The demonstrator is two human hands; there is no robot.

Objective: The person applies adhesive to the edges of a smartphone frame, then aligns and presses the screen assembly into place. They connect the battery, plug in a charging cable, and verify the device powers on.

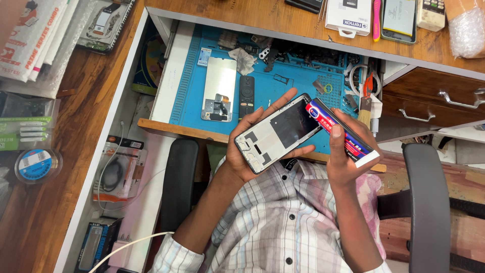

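Holding an opened phone frame (275,132) in the left hand (247,154), back side up, fingers wrapped under it and thumb along its lower edge; right hand (348,151) is closed around a red-and-white glue tube (339,132), its tip end resting at the frame's upper right corner; both sit above the lap, in front of the pulled-out drawer with the blue work mat (298,81).

Judgement on doing this step well: keep the frame level and pinned by the left fingers so it can't rock; brace the heel of the right hand near the frame for a steady nozzle; squeeze lightly and run a thin, even line along the bare rim only (the dark patch in the middle of the frame looks like a part to stay clear of); too much squeeze would likely spill inward. Whether the cap is off the tube cannot be told from this view.

Around it: a detached phone panel (219,89) lies face down on the mat, a black remote (246,96) just beside it; small screws, brackets and a crumpled wipe (243,59) sit farther back on the mat; a white box (348,17) and a tablet-like device (399,17) rest on the wooden desk above; packaged parts and a wire spool (36,165) lie on the left side surface.
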